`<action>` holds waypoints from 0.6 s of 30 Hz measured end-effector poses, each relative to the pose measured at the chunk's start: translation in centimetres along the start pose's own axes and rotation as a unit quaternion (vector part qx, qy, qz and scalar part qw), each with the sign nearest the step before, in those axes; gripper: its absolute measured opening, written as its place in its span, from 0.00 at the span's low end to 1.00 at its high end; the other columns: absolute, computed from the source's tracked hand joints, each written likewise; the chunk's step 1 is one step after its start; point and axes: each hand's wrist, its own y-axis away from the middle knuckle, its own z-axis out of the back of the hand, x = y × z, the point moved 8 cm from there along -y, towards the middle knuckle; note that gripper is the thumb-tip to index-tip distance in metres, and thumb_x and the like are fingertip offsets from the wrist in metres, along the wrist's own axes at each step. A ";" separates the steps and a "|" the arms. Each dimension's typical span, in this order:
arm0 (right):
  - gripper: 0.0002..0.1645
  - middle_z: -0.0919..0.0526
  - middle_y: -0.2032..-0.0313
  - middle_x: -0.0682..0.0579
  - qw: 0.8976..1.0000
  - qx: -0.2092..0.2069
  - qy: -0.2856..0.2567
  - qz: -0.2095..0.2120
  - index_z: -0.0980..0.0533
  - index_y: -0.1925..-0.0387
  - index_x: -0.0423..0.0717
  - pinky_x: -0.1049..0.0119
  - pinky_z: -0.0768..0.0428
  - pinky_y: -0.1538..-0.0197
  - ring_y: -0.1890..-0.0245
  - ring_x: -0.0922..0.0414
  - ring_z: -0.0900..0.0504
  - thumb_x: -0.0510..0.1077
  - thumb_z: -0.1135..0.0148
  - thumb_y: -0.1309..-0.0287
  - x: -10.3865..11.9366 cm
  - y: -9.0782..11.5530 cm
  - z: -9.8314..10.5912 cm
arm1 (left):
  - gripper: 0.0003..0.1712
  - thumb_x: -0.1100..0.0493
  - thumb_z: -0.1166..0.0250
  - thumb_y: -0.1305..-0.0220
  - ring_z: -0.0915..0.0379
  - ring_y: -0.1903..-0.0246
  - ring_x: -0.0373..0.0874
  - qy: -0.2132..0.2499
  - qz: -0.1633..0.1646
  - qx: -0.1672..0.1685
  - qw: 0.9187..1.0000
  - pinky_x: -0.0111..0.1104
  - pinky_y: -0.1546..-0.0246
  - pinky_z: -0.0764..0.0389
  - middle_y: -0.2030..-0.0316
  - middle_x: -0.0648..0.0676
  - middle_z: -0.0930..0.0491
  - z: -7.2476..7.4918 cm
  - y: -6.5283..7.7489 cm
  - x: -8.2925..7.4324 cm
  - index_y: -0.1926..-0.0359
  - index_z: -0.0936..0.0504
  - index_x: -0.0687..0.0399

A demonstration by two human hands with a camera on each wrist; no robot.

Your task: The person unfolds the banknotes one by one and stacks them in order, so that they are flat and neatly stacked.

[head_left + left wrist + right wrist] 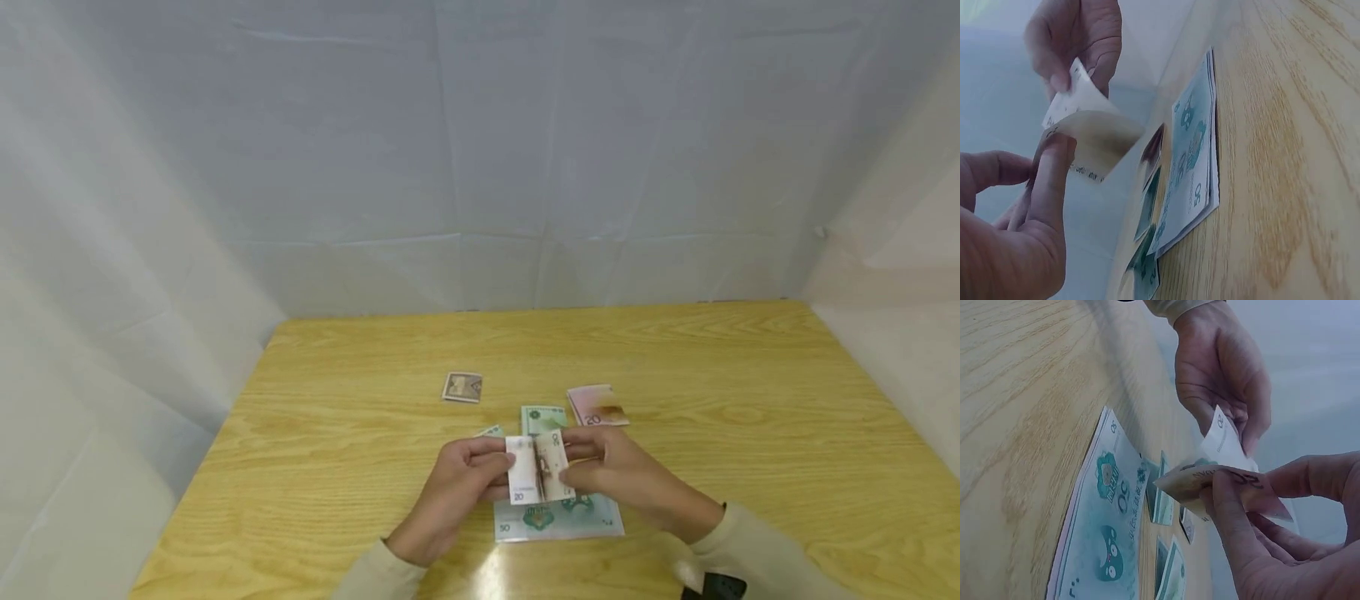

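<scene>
Over the table, both hands hold a creased 20 banknote [522,475] with a fold down its middle. My left hand [456,493] pinches its left edge between thumb and fingers, and my right hand [626,472] pinches the right edge. In the right wrist view the note [1225,440] bends up along the crease. Just below it lies a flat stack of green 50 banknotes [517,530], partly covered in the head view by the held note; the left wrist view shows several layers in the stack [1186,150].
Behind the hands lie a folded green note [542,416], another green one [492,431] mostly hidden by the left hand, a folded pinkish 20 note [595,406] and a small folded brown note [462,387]. White sheeting [495,167] surrounds the wooden table [315,467].
</scene>
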 end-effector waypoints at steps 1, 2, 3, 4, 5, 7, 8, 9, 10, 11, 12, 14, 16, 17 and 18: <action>0.38 0.22 0.41 0.34 1.000 -0.002 0.003 0.001 0.41 0.30 0.24 0.56 0.14 0.50 0.49 0.47 0.18 0.37 0.39 0.36 -0.1 0.1 0.3 | 0.23 0.64 0.36 0.33 0.14 0.61 0.49 -0.003 0.000 -0.002 1.000 0.38 0.55 0.12 0.56 0.66 0.15 0.1 0.0 0.0 0.42 0.26 0.77; 0.37 0.21 0.42 0.34 1.000 -0.006 0.006 -0.001 0.40 0.30 0.24 0.56 0.14 0.51 0.50 0.48 0.17 0.36 0.40 0.37 -0.2 0.1 0.6 | 0.23 0.65 0.35 0.33 0.14 0.61 0.49 -0.006 0.000 -0.003 1.000 0.39 0.55 0.12 0.56 0.66 0.14 0.2 0.0 0.1 0.43 0.26 0.77; 0.36 0.20 0.43 0.35 1.000 -0.011 0.012 -0.003 0.39 0.31 0.25 0.56 0.13 0.52 0.51 0.48 0.17 0.35 0.41 0.37 -0.3 0.2 0.9 | 0.23 0.65 0.35 0.34 0.14 0.61 0.49 -0.010 0.000 -0.005 1.000 0.39 0.56 0.12 0.57 0.65 0.14 0.3 0.0 0.1 0.43 0.26 0.77; 0.35 0.19 0.45 0.37 1.000 -0.019 0.017 -0.007 0.37 0.32 0.26 0.56 0.13 0.53 0.53 0.49 0.17 0.35 0.41 0.38 -0.5 0.2 1.2 | 0.23 0.66 0.34 0.35 0.14 0.62 0.49 -0.014 0.001 -0.008 1.000 0.39 0.56 0.11 0.57 0.65 0.14 0.5 0.0 0.1 0.43 0.26 0.77; 0.33 0.18 0.46 0.38 0.999 -0.025 0.022 -0.010 0.35 0.33 0.27 0.55 0.13 0.54 0.54 0.50 0.17 0.34 0.41 0.38 -0.6 0.3 1.4 | 0.23 0.66 0.34 0.35 0.14 0.62 0.49 -0.019 0.000 -0.010 1.000 0.39 0.57 0.11 0.58 0.64 0.14 0.6 0.0 0.1 0.43 0.26 0.77; 0.29 0.17 0.49 0.41 0.998 -0.043 0.029 -0.021 0.31 0.36 0.28 0.55 0.13 0.56 0.56 0.51 0.17 0.34 0.41 0.39 -1.0 0.4 1.9 | 0.23 0.67 0.33 0.36 0.14 0.63 0.49 -0.034 -0.004 -0.015 0.999 0.39 0.59 0.11 0.60 0.63 0.14 0.9 0.1 0.0 0.44 0.26 0.77; 0.28 0.17 0.51 0.42 0.998 -0.053 0.032 -0.028 0.29 0.37 0.29 0.55 0.12 0.57 0.58 0.51 0.17 0.34 0.41 0.38 -1.2 0.4 2.1 | 0.23 0.67 0.33 0.36 0.15 0.64 0.49 -0.042 -0.007 -0.017 0.999 0.39 0.60 0.10 0.61 0.63 0.14 1.0 0.1 0.0 0.44 0.26 0.77; 0.26 0.17 0.52 0.42 0.997 -0.065 0.038 -0.035 0.28 0.38 0.29 0.55 0.12 0.58 0.58 0.51 0.17 0.34 0.40 0.38 -1.3 0.5 2.4 | 0.23 0.67 0.33 0.36 0.15 0.65 0.49 -0.049 -0.010 -0.019 0.999 0.39 0.61 0.10 0.62 0.63 0.14 1.1 0.1 0.0 0.44 0.25 0.77; 0.25 0.18 0.53 0.42 0.995 -0.076 0.041 -0.041 0.28 0.40 0.29 0.55 0.12 0.58 0.59 0.51 0.17 0.34 0.39 0.38 -1.5 0.6 2.6 | 0.22 0.67 0.33 0.36 0.15 0.65 0.48 -0.056 -0.014 -0.019 0.998 0.39 0.61 0.10 0.62 0.63 0.14 1.2 0.1 0.0 0.44 0.25 0.78; 0.25 0.18 0.53 0.42 0.994 -0.088 0.045 -0.046 0.27 0.40 0.29 0.55 0.12 0.59 0.59 0.51 0.17 0.33 0.38 0.38 -1.6 0.6 2.9 | 0.22 0.68 0.33 0.36 0.15 0.66 0.48 -0.063 -0.018 -0.020 0.998 0.39 0.62 0.10 0.62 0.63 0.14 1.3 0.1 -0.1 0.45 0.25 0.78; 0.24 0.19 0.54 0.42 0.992 -0.099 0.050 -0.052 0.27 0.41 0.29 0.55 0.11 0.59 0.59 0.51 0.17 0.33 0.37 0.38 -1.8 0.7 3.1 | 0.22 0.68 0.33 0.36 0.15 0.66 0.48 -0.069 -0.020 -0.021 0.997 0.38 0.62 0.10 0.63 0.64 0.14 1.4 0.1 -0.1 0.45 0.24 0.78; 0.22 0.21 0.56 0.41 0.990 -0.116 0.059 -0.060 0.25 0.44 0.28 0.56 0.11 0.60 0.60 0.51 0.18 0.33 0.36 0.39 -2.0 0.8 3.5 | 0.20 0.69 0.34 0.36 0.15 0.66 0.49 -0.076 -0.021 -0.019 0.997 0.38 0.62 0.10 0.63 0.64 0.14 1.5 0.1 0.0 0.45 0.24 0.78; 0.19 0.22 0.58 0.41 0.988 -0.125 0.069 -0.065 0.23 0.48 0.29 0.56 0.11 0.60 0.61 0.51 0.19 0.32 0.35 0.41 -2.3 0.8 3.8 | 0.20 0.69 0.34 0.35 0.14 0.66 0.49 -0.084 -0.018 -0.017 0.996 0.38 0.62 0.10 0.64 0.63 0.15 1.6 0.0 0.2 0.45 0.24 0.78; 0.17 0.22 0.59 0.42 0.986 -0.129 0.079 -0.066 0.22 0.50 0.30 0.57 0.11 0.61 0.61 0.51 0.20 0.32 0.34 0.42 -2.4 0.8 3.9 | 0.20 0.70 0.34 0.35 0.14 0.66 0.49 -0.090 -0.015 -0.017 0.996 0.37 0.62 0.10 0.64 0.62 0.15 1.7 0.0 0.3 0.45 0.24 0.78; 0.15 0.22 0.60 0.42 0.985 -0.132 0.089 -0.067 0.21 0.53 0.31 0.58 0.12 0.61 0.61 0.51 0.21 0.32 0.33 0.43 -2.5 0.8 4.0 | 0.20 0.70 0.34 0.35 0.15 0.66 0.48 -0.096 -0.012 -0.018 0.995 0.37 0.63 0.10 0.65 0.61 0.15 1.7 0.0 0.4 0.45 0.24 0.78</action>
